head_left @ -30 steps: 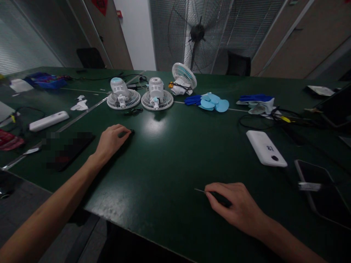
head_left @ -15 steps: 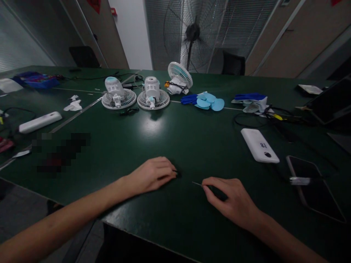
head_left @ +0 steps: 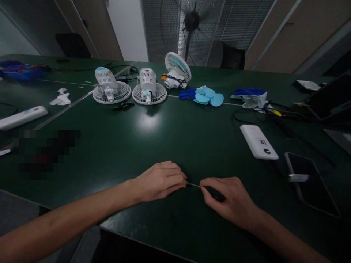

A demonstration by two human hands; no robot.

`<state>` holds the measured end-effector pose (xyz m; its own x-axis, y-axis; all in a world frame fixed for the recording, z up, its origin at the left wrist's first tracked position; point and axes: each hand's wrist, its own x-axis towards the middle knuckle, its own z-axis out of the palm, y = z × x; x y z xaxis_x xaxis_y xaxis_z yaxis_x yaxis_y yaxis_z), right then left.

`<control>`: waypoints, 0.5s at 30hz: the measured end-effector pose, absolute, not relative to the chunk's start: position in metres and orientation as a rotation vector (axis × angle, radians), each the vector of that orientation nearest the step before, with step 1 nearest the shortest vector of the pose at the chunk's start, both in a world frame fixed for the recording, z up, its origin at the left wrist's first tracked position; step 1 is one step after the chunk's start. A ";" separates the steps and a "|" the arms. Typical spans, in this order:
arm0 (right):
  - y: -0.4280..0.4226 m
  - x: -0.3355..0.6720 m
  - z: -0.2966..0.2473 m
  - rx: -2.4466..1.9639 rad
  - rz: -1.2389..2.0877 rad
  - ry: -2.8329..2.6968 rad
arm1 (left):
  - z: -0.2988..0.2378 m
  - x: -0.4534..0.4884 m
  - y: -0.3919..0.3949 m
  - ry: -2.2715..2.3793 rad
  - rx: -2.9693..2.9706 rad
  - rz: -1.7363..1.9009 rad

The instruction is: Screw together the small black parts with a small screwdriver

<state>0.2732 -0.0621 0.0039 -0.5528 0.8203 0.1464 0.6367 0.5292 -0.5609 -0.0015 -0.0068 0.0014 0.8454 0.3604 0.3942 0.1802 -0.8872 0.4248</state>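
My right hand (head_left: 229, 195) is closed around the dark handle of a screwdriver (head_left: 195, 185), its thin metal shaft pointing left. The tip of the shaft meets a small dark piece (head_left: 187, 182) at the fingertips of my left hand (head_left: 164, 180). Those fingers are pressed together on the small piece, which is mostly hidden, so its kind does not show. Both hands rest low over the green table (head_left: 153, 149), close to its front edge.
Two white fans (head_left: 112, 91) (head_left: 149, 93) lie face down at the back, beside a tilted third fan (head_left: 177, 69). Light-blue fan blades (head_left: 208, 96) sit on a blue glove (head_left: 187, 94). To the right are a white power bank (head_left: 258, 142) and a phone (head_left: 311, 182).
My left hand has moved right, toward the screwdriver, and the small dark piece now meets the shaft's tip. The right hand has barely moved. The view has shifted slightly.
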 end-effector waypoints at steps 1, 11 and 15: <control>-0.062 0.273 0.004 -1.192 0.632 -2.382 | 0.001 -0.001 -0.007 0.404 2.644 0.671; -0.060 0.269 0.006 -1.172 0.688 -2.306 | 0.001 -0.002 -0.007 0.378 2.573 0.641; -0.059 0.272 0.012 -1.233 0.738 -2.092 | 0.006 -0.003 -0.006 0.383 2.525 0.615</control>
<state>0.2725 -0.0594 0.0122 -0.3931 0.8951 0.2106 0.5648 0.4158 -0.7128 -0.0028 -0.0065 0.0064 0.8578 0.3771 0.3494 0.1465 -0.8308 0.5369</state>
